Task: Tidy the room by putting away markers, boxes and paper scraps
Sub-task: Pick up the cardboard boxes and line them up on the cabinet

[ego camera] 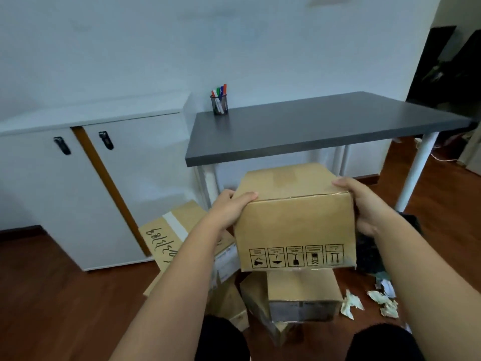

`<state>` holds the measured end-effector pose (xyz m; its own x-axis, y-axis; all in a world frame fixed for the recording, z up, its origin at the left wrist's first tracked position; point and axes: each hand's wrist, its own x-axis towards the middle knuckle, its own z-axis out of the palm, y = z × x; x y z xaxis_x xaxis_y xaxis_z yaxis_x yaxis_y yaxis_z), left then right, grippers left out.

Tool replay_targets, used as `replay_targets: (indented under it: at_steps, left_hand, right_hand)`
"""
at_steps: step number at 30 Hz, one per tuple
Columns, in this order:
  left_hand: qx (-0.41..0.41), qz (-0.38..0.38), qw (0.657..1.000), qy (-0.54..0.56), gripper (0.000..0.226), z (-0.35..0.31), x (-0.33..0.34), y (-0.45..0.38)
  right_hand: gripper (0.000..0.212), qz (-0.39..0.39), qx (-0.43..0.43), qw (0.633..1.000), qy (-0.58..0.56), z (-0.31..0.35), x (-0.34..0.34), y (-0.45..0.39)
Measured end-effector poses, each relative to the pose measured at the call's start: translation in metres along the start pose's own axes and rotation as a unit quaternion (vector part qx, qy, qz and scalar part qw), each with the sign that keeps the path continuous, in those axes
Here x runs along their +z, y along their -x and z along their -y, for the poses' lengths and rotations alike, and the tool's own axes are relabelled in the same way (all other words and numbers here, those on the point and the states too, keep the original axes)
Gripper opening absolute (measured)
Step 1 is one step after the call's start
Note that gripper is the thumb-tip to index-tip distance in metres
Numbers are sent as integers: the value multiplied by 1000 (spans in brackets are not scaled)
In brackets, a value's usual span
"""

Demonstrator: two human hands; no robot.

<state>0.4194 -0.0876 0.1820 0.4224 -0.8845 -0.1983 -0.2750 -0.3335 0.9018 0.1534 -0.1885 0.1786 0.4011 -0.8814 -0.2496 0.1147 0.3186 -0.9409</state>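
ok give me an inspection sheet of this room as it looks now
surface: dark grey table top, bare apart from the holder
job's things: black mesh holder of coloured markers at the table's back left corner; brown cardboard box with handling symbols held up; more cardboard boxes on the wooden floor
clutter: crumpled paper scraps on the floor at right
grippers: left hand and right hand grip the held box's sides
cables: thin white cable on the floor, far right
surroundings: white cabinet, one door ajar; white wall

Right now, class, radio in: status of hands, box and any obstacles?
Left hand and right hand gripping brown cardboard box, lifted. Grey tabletop ahead, more cardboard boxes below. Crumpled paper scraps on floor, right.
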Motion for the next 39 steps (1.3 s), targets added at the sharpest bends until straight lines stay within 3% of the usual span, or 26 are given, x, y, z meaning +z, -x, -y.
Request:
replay_targets:
  at_steps: [3, 4, 8, 12, 17, 20, 23, 27, 34, 39]
  left_hand:
    - [48, -53, 995, 67, 61, -15, -27, 37]
    - [69, -73, 991, 88, 63, -20, -37, 49]
    - [132, -144, 967, 164, 73, -41, -72, 91]
    - [178, -197, 951, 156, 80, -52, -106, 115]
    - [234, -277, 918, 162, 96, -59, -151, 123]
    - [259, -307, 900, 169, 100, -59, -182, 118]
    - [279, -313, 898, 132, 118, -57, -222, 106]
    - [293, -319, 897, 91, 123, -45, -271, 77]
    - [282, -336, 894, 97, 131, -11, -321, 26]
    - [285, -316, 903, 58, 132, -2, -343, 9]
  right_hand:
    - [94, 95, -70, 993, 27, 20, 26, 29]
    - [101, 130, -96, 986, 47, 26, 36, 35]
    - [88, 202, -187, 960, 51, 43, 76, 46]
    - [107, 250, -224, 942, 19, 59, 108, 41]
    - [75, 322, -266, 908, 10, 82, 160, 27]
    - [86, 350, -269, 897, 34, 97, 198, 11]
    - [89, 358, -282, 889, 51, 115, 239, -18]
    - [114, 341, -314, 884, 66, 133, 290, -60]
    - [88, 331, -305, 893, 17, 140, 366, -115]
    - [92, 342, -285, 896, -4, 138, 386, -133]
